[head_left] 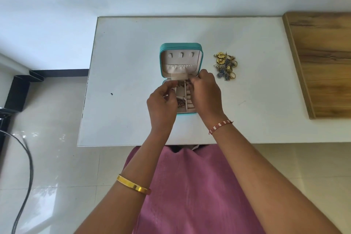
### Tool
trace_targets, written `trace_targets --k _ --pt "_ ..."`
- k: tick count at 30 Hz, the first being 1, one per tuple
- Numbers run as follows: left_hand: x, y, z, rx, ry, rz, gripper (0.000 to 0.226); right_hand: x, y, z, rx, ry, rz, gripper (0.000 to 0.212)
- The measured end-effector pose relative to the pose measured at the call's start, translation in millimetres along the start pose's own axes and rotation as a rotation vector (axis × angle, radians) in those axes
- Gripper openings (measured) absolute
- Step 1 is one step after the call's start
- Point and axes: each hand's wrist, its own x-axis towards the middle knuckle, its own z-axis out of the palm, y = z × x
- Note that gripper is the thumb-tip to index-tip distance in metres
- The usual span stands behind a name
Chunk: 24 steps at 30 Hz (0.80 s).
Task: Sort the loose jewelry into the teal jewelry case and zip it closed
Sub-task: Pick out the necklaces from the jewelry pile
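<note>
Head view, read left to right: we start at the white rectangular worktop, which carries everything. Our left hand hovers over the lower tray of the open teal zip-around jewelry case, thumb and fingers curled in a narrow grip; what it pinches, if anything, is too small to tell. Beneath it, a few reddish pieces already lie in a tray compartment. Our right hand meets the left above the tray near the hinge, fingers closed on a small dark item we cannot identify. Further right, well apart from the case, the heap of loose gold and blue jewelry remains on the worktop. We judge the task early: most pieces are unsorted, and the lid stands open, unzipped.
</note>
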Motion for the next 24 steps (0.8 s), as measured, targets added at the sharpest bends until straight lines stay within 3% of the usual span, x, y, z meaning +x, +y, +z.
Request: trace_targets --k 7,11,14,17,24 --pt "-3.6 -11.2 -1.3 -0.008 -0.001 -0.042 0.029 -0.2 5.2 1.2 0.207 -0.005 0.121 0.013" --pt "-5.3 -8.8 -2.6 0.008 -0.014 -0.042 0.028 1.7 5.2 -13.6 0.574 0.055 0.297 0.005" --pt "-8.5 -1.1 -4.2 0.006 -0.042 -0.032 0.029 3.4 0.2 -29.3 0.852 0.021 0.408 0.015" --pt "-8.7 11.7 -5.8 -0.011 -0.079 -0.021 0.029 4.2 -10.1 -49.0 1.012 -0.024 0.409 0.027" --pt "-0.6 44.5 -15.3 -0.006 -0.144 0.068 0.027 8.7 -30.6 -97.5 1.141 -0.04 0.368 0.022"
